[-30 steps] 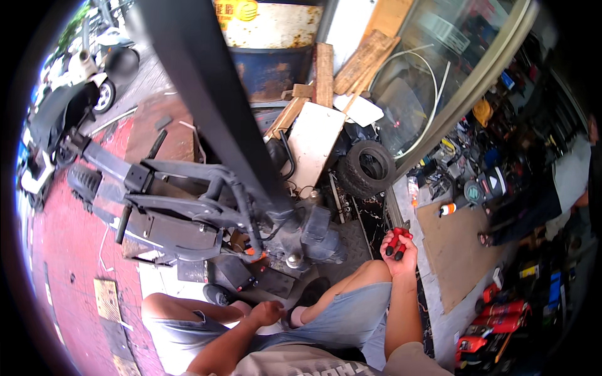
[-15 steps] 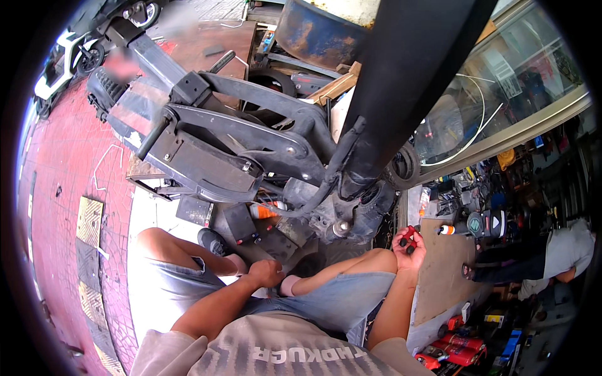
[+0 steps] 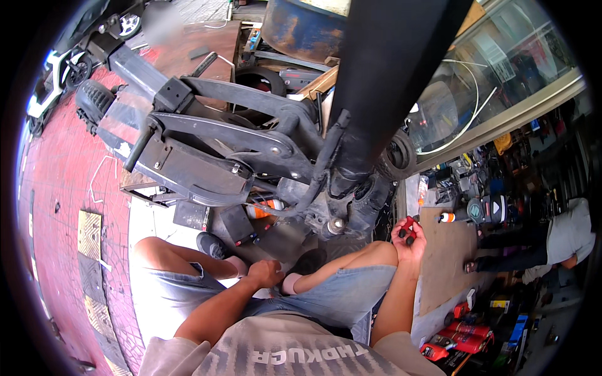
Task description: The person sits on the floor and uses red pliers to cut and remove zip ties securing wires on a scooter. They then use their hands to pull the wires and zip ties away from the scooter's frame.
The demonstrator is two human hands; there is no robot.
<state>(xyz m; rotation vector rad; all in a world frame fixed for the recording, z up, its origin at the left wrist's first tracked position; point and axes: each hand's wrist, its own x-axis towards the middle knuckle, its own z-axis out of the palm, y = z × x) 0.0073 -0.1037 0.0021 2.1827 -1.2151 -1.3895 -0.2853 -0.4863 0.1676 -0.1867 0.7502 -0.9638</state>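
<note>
I see the right hand (image 3: 409, 241) clasping red pliers (image 3: 409, 225), handle ends pointing near; scooter (image 3: 194, 172) lies far and left. Left hand (image 3: 266, 274) curled, contents unclear.

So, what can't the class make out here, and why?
Head view: what the left hand may hold, hidden by its back.
Head view: part of the red-and-black tool, covered by the right hand.
Head view: top of the blue drum, cut off by the upper edge.
</note>
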